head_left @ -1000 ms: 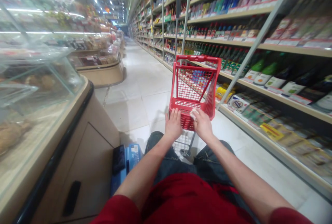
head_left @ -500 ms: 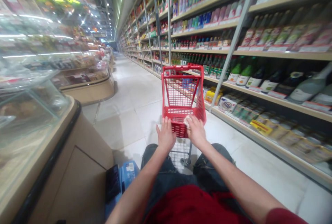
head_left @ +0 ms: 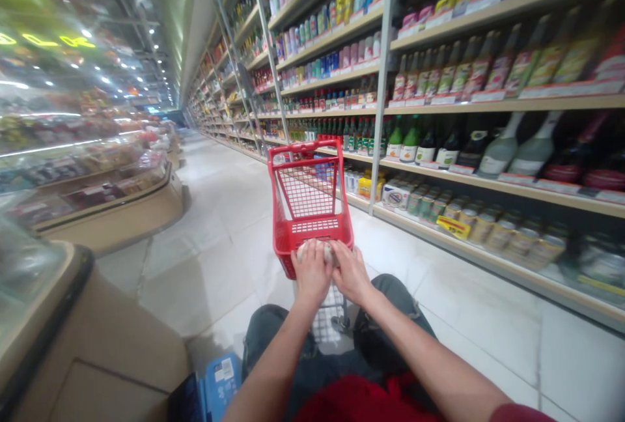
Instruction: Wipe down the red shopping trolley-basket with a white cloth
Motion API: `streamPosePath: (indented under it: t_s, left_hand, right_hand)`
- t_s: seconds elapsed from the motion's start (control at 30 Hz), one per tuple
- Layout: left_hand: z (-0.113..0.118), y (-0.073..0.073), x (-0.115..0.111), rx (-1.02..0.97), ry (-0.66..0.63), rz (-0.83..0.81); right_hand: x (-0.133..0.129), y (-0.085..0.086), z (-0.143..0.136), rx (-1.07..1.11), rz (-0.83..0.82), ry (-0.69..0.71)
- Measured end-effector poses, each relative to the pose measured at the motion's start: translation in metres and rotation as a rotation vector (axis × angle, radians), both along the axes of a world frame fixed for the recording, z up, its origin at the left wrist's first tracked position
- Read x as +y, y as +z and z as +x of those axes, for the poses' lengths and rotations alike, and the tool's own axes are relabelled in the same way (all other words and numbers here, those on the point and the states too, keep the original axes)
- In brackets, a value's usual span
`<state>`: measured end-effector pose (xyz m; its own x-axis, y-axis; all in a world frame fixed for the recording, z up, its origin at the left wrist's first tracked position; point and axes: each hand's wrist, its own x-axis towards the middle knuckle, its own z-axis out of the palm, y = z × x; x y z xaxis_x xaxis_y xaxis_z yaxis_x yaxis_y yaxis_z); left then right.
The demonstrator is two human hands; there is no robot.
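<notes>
A red shopping basket cart (head_left: 312, 192) stands on the floor in front of my knees. At its near rim my left hand (head_left: 313, 270) is closed over a small whitish item (head_left: 328, 253), fingers curled on top. My right hand (head_left: 350, 272) sits right beside it, its fingers bent round the other side of the same item. The two hands almost touch. What the whitish item is cannot be made out, as the fingers cover most of it.
Shelves of bottles and cans (head_left: 454, 109) run along the right. A curved display counter (head_left: 112, 318) is close on the left, with a blue box (head_left: 222, 383) by its base. The tiled aisle (head_left: 209, 181) stretches ahead.
The view has turned to the right. My left hand, earlier spread with nothing in it, has closed on the whitish item that was in my right hand. The hands have come together.
</notes>
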<state>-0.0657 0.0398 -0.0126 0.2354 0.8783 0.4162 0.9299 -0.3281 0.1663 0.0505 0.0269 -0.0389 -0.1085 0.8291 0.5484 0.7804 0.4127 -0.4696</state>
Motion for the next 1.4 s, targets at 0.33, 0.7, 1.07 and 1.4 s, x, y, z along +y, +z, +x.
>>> streamPosePath:
  t_s: [0.33, 0.7, 1.07, 1.4]
  left_hand:
    - [-0.06, -0.002, 0.017, -0.001, 0.107, 0.099]
    - [-0.026, -0.005, 0.012, 0.04, -0.053, 0.045]
    - [-0.031, -0.01, 0.008, 0.048, -0.036, 0.06]
    - [-0.046, 0.008, 0.03, -0.44, 0.086, 0.097]
  right_hand:
    - [0.003, -0.004, 0.008, 0.057, -0.007, -0.087]
    - [0.009, -0.019, 0.008, 0.057, 0.109, -0.025]
    - [0.01, -0.022, 0.003, 0.075, 0.133, -0.042]
    - [0.009, -0.024, 0.004, 0.079, 0.144, -0.042]
